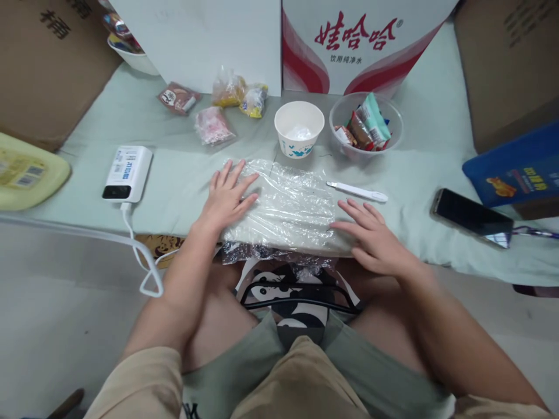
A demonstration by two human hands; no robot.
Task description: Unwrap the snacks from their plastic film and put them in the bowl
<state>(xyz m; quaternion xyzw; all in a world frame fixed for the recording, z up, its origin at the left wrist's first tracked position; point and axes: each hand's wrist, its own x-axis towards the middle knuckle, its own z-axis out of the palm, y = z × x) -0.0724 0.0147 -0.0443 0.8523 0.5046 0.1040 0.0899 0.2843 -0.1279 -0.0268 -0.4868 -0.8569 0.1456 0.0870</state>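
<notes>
A sheet of clear plastic wrap (pixel 290 203) lies spread over a flat board at the near edge of the pale green table (pixel 183 174). My left hand (pixel 227 195) rests flat on the wrap's left side, fingers stretched out. My right hand (pixel 371 235) lies flat at the wrap's right edge, fingers spread. Neither hand grips anything. A white knife-like tool (pixel 356 191) lies just beyond my right hand.
Behind the wrap stand a white paper bowl (pixel 299 129) and a clear bowl of packaged snacks (pixel 365 125). Loose snack packets (pixel 213 125) lie at the back left. A white power bank (pixel 128 173) with cable sits left, a phone (pixel 471 216) right. Cardboard boxes (pixel 362 41) line the back.
</notes>
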